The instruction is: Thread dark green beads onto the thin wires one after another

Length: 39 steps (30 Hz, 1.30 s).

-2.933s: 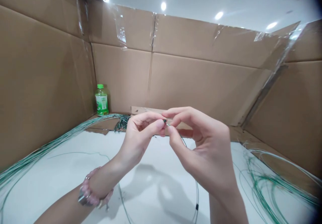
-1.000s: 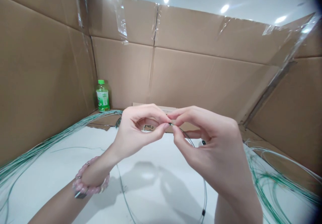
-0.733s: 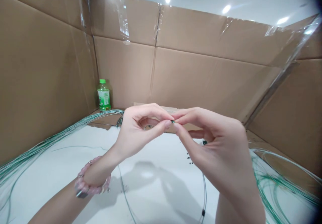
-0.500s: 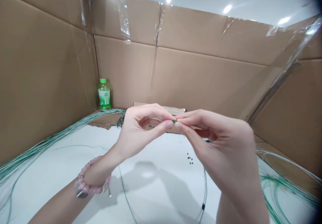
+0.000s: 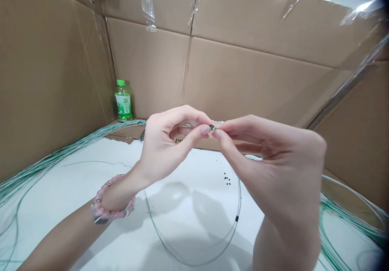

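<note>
My left hand (image 5: 170, 147), with a pink bead bracelet at its wrist, pinches thumb and forefinger together at mid-view. Facing it, my right hand (image 5: 267, 161) pinches in the same way, its fingertips almost touching the left ones. Between the fingertips shows a tiny green and dark wire end (image 5: 213, 128), too small to make out fully. A thin green wire (image 5: 190, 265) hangs in a wide loop below both hands, its upper parts hidden behind them. On the loop's right side sits a small black sleeve (image 5: 236, 218).
Several tiny black pieces (image 5: 227, 179) lie on the white table (image 5: 100, 181). Bundles of green wire (image 5: 69, 145) run along the left, with more green wires (image 5: 343, 214) at right. A green bottle (image 5: 123, 102) stands in the back left corner. Cardboard walls (image 5: 258, 80) surround the table.
The view has tilted down, so more of the loop shows. My fingertips have parted slightly, and more of the tiny green and dark end is visible between them.
</note>
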Each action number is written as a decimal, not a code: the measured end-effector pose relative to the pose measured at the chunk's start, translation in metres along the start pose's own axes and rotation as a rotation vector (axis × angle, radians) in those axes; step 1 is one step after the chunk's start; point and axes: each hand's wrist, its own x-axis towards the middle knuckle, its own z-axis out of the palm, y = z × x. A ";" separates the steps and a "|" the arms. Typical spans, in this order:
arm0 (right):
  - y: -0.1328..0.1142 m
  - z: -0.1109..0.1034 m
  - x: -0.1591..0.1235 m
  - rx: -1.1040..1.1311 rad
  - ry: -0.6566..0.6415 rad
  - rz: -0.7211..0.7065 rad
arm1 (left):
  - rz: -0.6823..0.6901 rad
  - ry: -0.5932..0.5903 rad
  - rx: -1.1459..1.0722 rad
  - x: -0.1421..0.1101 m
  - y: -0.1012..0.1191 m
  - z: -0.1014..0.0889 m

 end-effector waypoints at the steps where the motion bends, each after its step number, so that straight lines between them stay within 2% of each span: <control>1: 0.000 0.000 0.000 -0.018 0.000 -0.001 | 0.005 0.001 0.009 0.000 0.000 0.000; 9: 0.000 0.004 -0.001 -0.069 0.009 -0.002 | 0.043 0.009 0.069 -0.001 -0.002 0.001; 16: 0.002 0.005 -0.003 -0.098 0.051 -0.026 | 0.158 -0.016 0.080 -0.002 -0.010 0.001; 24: 0.006 -0.002 -0.005 -0.255 0.026 -0.174 | 0.282 -0.068 0.208 0.002 -0.005 -0.006; 32: 0.008 -0.005 0.001 -0.072 -0.023 -0.144 | 0.117 -0.184 0.128 0.005 -0.002 -0.012; 39: 0.015 0.001 0.005 0.034 -0.033 -0.094 | 0.089 -0.085 0.186 0.006 0.001 -0.011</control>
